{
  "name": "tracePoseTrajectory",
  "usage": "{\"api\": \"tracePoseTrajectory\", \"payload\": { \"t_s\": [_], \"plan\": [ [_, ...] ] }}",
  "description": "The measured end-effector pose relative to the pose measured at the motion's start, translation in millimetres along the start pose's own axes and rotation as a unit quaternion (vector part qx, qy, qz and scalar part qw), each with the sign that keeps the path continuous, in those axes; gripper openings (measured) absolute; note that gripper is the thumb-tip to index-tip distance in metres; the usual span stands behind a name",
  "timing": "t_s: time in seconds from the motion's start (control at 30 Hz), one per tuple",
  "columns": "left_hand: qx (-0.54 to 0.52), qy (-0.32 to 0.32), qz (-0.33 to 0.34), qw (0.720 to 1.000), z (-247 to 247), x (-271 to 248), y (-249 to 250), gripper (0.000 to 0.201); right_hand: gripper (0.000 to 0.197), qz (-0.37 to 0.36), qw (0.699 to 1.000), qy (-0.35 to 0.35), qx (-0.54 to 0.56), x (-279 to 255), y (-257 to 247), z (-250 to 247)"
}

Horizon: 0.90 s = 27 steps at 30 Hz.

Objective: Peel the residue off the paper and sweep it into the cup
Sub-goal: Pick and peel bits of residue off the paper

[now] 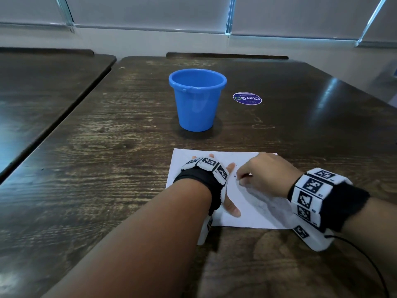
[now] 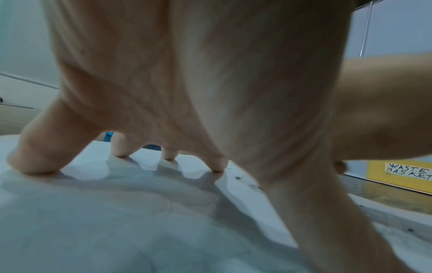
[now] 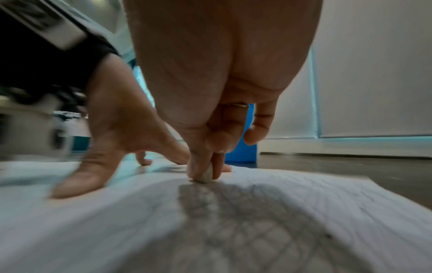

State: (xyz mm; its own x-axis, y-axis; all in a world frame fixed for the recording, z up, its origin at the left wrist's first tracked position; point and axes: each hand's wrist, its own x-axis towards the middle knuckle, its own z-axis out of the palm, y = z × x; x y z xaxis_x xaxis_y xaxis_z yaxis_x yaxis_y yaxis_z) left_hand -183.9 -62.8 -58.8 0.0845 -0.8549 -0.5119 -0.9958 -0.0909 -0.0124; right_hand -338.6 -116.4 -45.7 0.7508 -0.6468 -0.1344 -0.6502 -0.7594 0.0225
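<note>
Two hands on the paper (image 1: 253, 209) on the desk (image 1: 107, 147): left hand (image 2: 163, 92) splayed, fingertips pressing it flat. Only the right-wrist view shows the right hand (image 3: 205, 173) pinching a pale nub (image 3: 207, 175) against the sheet. Blue cup (image 1: 197, 100) stands beyond, apart.

head: high, looks forward and down over the worktop (image 1: 107, 147); takes in both hands, paper (image 1: 253, 214), cup (image 1: 196, 100), far wall.
left wrist: right at paper (image 2: 117, 221) level, under the left hand (image 2: 175, 83), faces far/right; very close.
right wrist: also just above the paper (image 3: 257, 221), behind the right hand (image 3: 217, 83), faces far.
shared: all three catch paper; head and right wrist both get the cup (image 3: 243, 153) and left hand (image 3: 117, 125).
</note>
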Motion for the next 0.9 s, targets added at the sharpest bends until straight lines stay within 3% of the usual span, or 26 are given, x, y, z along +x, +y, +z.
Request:
{"api": "tracePoseTrajectory", "payload": {
  "t_s": [0.2, 0.53, 0.7, 0.8, 0.9],
  "plan": [
    [0.000, 0.015, 0.012, 1.000, 1, 1, 0, 0.147, 0.021, -0.066, 0.997, -0.035, -0.023, -34, -6, 7],
    [0.004, -0.009, -0.005, 1.000, 0, 6, 2, 0.159, 0.017, 0.002, 0.999, -0.003, -0.046, -10, -5, 1],
    [0.003, -0.009, -0.006, 1.000, 3, 12, 2, 0.168, 0.011, -0.041, 0.997, -0.031, -0.065, -28, -13, 4],
    [0.002, -0.003, 0.000, 1.000, 3, 14, 2, 0.166, 0.014, -0.048, 0.996, -0.054, -0.053, -44, -17, 0],
    [0.022, 0.007, 0.004, 1.000, 5, 10, 3, 0.159, 0.012, -0.039, 0.996, -0.033, -0.078, -46, -18, -1]
  ]
}}
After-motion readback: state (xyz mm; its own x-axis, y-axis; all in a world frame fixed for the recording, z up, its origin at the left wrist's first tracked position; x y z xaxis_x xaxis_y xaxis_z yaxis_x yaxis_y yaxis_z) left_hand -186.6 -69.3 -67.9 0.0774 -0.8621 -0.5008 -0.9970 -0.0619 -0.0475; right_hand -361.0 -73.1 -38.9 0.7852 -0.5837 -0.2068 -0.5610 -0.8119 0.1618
